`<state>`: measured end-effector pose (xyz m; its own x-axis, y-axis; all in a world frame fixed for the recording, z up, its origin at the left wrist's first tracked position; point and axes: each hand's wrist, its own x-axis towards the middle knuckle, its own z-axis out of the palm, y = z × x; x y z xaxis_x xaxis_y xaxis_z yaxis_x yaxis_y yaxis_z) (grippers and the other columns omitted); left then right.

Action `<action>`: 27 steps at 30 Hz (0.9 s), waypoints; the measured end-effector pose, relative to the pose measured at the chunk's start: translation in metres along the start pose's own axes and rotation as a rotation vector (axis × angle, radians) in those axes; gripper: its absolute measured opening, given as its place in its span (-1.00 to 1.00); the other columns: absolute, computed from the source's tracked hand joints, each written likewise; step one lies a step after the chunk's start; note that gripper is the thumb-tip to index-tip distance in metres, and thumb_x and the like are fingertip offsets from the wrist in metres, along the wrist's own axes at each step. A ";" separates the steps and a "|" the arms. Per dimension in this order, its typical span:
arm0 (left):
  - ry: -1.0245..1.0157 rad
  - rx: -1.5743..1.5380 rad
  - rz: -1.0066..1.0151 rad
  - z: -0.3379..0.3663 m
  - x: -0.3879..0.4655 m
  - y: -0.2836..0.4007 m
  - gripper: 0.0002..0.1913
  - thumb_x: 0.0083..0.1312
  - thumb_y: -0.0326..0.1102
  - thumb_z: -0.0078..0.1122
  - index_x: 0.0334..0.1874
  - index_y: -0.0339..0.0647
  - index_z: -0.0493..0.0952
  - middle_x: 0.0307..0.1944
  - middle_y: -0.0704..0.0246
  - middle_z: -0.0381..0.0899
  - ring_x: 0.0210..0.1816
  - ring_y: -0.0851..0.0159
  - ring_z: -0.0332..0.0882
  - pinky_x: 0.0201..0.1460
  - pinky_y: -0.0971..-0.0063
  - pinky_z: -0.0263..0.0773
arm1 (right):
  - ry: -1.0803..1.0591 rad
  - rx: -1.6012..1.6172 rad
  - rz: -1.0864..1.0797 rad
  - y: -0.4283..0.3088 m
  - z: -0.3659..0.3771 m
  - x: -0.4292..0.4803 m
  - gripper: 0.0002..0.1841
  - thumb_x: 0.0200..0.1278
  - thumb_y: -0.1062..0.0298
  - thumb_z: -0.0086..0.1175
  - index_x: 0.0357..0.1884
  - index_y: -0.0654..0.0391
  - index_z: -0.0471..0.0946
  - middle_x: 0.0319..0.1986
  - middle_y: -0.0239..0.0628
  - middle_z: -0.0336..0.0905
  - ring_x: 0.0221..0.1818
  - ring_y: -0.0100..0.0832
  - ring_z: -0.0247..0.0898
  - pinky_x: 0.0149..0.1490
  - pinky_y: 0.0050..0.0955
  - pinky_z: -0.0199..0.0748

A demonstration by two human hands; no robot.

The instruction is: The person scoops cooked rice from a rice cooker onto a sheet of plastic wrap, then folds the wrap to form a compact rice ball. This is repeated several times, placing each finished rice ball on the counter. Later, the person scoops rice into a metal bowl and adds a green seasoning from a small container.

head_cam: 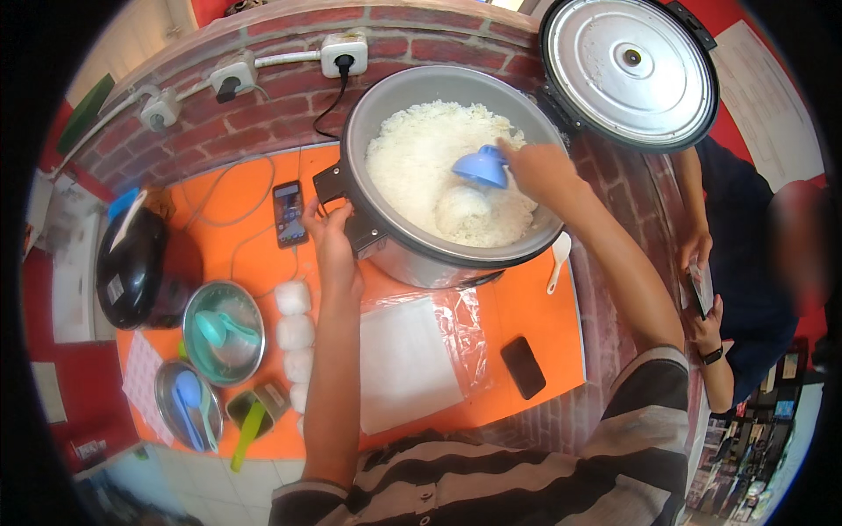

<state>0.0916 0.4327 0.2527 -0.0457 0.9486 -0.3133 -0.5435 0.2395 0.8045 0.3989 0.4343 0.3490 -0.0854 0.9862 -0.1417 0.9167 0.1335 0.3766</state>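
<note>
A large rice cooker (pixel 421 260) stands open on the orange table, its pot holding white cooked rice (pixel 414 158). My right hand (pixel 539 171) reaches over the pot's right side and grips a blue plastic scoop (pixel 482 167), its rounded bowl just above a hollowed part of the rice. At the cooker's left, my left hand (pixel 331 230) has its fingers on the black side handle (pixel 358 227); how firmly they close on it cannot be told. Below the cooker lies a stack of white paper sheets (pixel 408 368) with clear plastic. Several white wrapped portions (pixel 294 332) line up beside my left forearm.
Phones lie left of the cooker (pixel 289 214) and at front right (pixel 523 367). A white rice paddle (pixel 559 262) is near the right edge. Metal bowls (pixel 223 332) with spoons and a black appliance (pixel 148 263) stand left. The cooker's lid (pixel 631 66) is raised; a person (pixel 743 263) is at right.
</note>
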 end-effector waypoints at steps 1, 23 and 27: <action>0.007 -0.003 0.002 0.001 0.000 -0.001 -0.27 0.48 -0.33 0.16 0.60 -0.10 -0.01 0.17 0.19 0.45 0.23 0.22 0.44 0.30 0.26 0.44 | -0.054 -0.041 0.009 -0.004 0.002 0.006 -0.61 0.47 0.36 0.01 0.28 0.12 0.58 -0.20 -0.05 0.78 -0.20 -0.05 0.77 -0.10 -0.07 0.70; 0.096 0.002 0.074 0.008 0.001 -0.012 -0.42 0.50 -0.27 0.02 0.53 -0.12 0.14 0.27 0.19 0.44 0.22 0.20 0.51 0.19 0.24 0.54 | -0.407 0.406 -0.283 -0.064 -0.055 -0.010 -0.61 0.52 0.17 0.13 0.16 0.29 0.60 -0.11 0.17 0.73 0.01 0.13 0.68 0.14 0.00 0.58; 0.100 0.017 0.120 0.007 0.004 -0.017 -0.42 0.51 -0.28 0.02 0.52 -0.14 0.12 0.26 0.18 0.44 0.23 0.20 0.49 0.22 0.23 0.49 | -0.389 0.367 -0.295 -0.066 -0.058 -0.015 -0.62 0.53 0.17 0.13 0.12 0.29 0.62 -0.12 0.19 0.73 -0.01 0.14 0.68 0.12 0.00 0.59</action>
<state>0.1063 0.4339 0.2417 -0.1926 0.9455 -0.2624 -0.5148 0.1303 0.8473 0.3173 0.4162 0.3792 -0.2704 0.7956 -0.5421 0.9568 0.2847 -0.0593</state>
